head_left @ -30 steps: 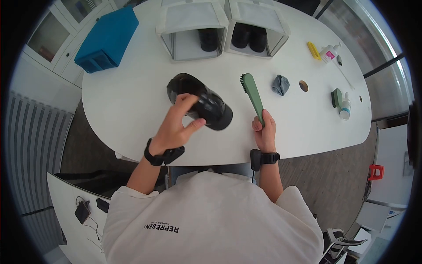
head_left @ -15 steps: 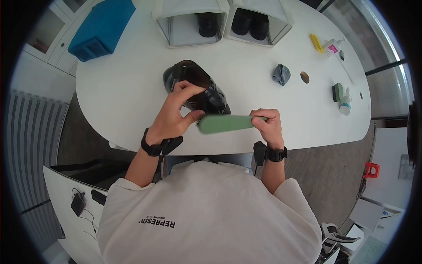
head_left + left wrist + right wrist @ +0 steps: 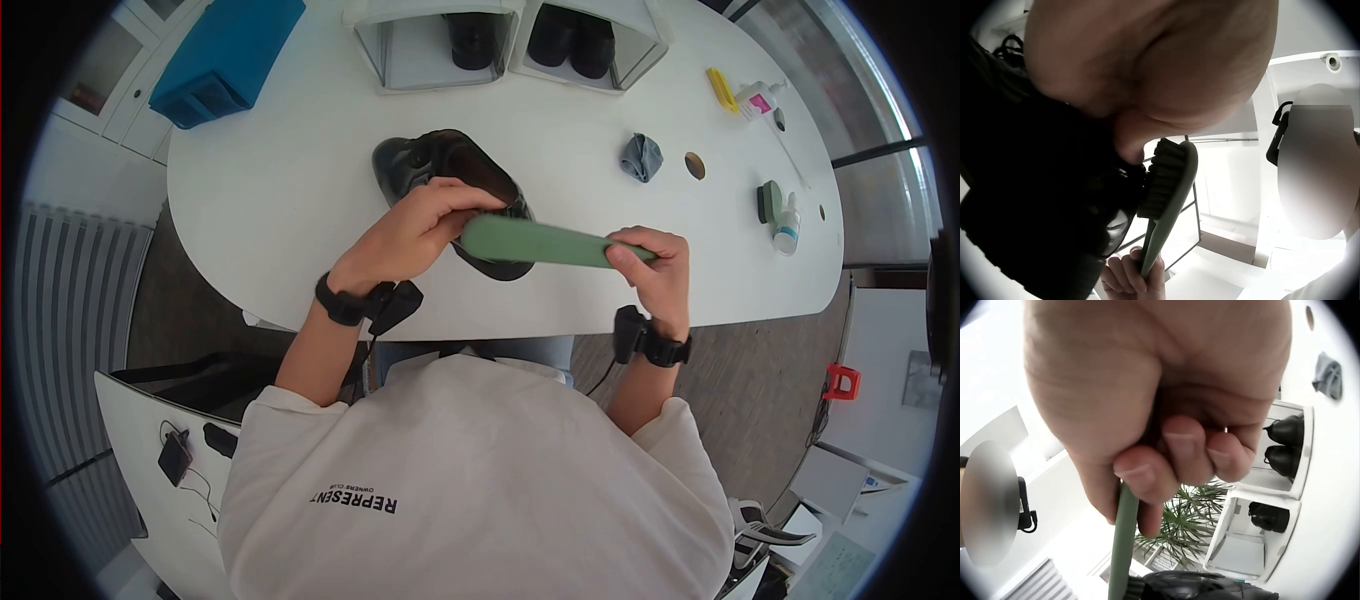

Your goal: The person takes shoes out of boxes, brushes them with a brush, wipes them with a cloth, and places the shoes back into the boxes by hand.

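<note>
A black glossy shoe [image 3: 400, 163] is at the middle of the table, its opening turned upward. My left hand [image 3: 415, 232] grips it at the side of the opening, fingers over the rim. In my right hand [image 3: 657, 268] is the handle of a green brush [image 3: 545, 243], held out sideways across the shoe's heel end. The left wrist view has the brush's dark bristles [image 3: 1165, 175] against the shoe's shiny side, close by the left thumb. The right wrist view shows curled fingers [image 3: 1141, 478] round the handle.
Two white open-fronted boxes [image 3: 390, 85] stand at the back with black shoes inside. A grey cloth [image 3: 641, 158] lies to the right, near a table hole. Farther right are bottles [image 3: 787, 228], a second brush [image 3: 768, 202] and a yellow object [image 3: 721, 91]. A blue bag [image 3: 230, 60] lies at left.
The green brush has swung from upright, apart from the shoe, to sideways across it. The right hand turned with it, then shifted right. The left hand keeps its hold on the shoe, now tilted differently.
</note>
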Action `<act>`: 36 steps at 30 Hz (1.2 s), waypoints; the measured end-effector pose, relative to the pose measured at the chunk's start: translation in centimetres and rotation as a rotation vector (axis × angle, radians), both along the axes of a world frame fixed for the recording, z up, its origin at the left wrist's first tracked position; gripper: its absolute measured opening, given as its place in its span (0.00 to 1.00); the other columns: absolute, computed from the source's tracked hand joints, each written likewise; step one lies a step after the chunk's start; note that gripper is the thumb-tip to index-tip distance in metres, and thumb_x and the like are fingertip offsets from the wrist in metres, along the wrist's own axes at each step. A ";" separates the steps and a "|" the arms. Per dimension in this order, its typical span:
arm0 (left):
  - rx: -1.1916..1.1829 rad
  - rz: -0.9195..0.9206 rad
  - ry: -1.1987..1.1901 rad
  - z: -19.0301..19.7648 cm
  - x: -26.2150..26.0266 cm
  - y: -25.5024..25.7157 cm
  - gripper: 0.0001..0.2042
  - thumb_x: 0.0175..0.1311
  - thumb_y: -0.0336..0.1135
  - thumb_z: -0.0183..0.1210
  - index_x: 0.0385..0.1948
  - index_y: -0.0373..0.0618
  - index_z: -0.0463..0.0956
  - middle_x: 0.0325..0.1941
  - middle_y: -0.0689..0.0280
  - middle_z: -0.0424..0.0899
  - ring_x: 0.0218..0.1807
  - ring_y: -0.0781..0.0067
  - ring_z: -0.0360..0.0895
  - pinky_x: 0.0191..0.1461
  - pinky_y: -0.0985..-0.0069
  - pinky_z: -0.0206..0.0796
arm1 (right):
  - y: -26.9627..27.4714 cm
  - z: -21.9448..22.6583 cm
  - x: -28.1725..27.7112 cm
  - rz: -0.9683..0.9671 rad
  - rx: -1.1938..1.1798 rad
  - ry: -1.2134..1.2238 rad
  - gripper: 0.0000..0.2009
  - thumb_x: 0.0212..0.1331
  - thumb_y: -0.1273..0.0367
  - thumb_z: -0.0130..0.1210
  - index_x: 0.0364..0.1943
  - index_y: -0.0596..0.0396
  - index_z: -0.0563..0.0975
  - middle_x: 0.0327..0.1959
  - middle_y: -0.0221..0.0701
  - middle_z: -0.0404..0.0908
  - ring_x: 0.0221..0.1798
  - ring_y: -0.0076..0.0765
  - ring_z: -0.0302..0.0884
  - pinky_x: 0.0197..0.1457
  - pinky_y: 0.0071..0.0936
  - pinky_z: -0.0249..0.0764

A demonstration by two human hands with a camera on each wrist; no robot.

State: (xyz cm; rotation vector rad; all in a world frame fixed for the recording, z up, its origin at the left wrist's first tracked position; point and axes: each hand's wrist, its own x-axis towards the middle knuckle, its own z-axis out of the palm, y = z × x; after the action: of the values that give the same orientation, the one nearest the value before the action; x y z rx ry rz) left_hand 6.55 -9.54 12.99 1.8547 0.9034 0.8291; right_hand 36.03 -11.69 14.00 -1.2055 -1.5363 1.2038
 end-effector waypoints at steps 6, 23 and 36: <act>-0.291 -0.117 -0.014 0.8 2.0 2.7 0.12 0.63 0.22 0.53 0.47 0.36 0.78 0.40 0.64 0.84 0.40 0.80 0.78 0.46 0.82 0.70 | -0.9 2.1 1.3 -0.086 0.097 -0.181 0.07 0.52 0.70 0.65 0.30 0.61 0.83 0.23 0.28 0.81 0.27 0.19 0.72 0.31 0.18 0.65; -0.456 -0.064 -0.284 0.7 1.9 4.2 0.14 0.66 0.28 0.50 0.49 0.33 0.77 0.47 0.62 0.81 0.51 0.78 0.75 0.57 0.82 0.63 | -1.8 -1.9 2.3 -0.193 0.016 -0.043 0.07 0.52 0.71 0.65 0.32 0.61 0.83 0.24 0.28 0.82 0.24 0.17 0.71 0.26 0.16 0.64; -0.206 0.250 -0.775 1.6 0.5 0.6 0.08 0.64 0.32 0.56 0.35 0.35 0.78 0.31 0.67 0.81 0.34 0.82 0.75 0.41 0.84 0.65 | 0.1 -4.7 1.1 -0.109 0.033 0.271 0.11 0.54 0.66 0.63 0.30 0.64 0.82 0.17 0.25 0.74 0.18 0.15 0.62 0.22 0.15 0.57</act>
State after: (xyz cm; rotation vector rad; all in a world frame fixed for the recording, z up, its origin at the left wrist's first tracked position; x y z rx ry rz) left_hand 7.07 -8.90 14.57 1.0969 0.6793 1.4142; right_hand 37.13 -11.61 9.34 -1.0438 -1.2696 1.2102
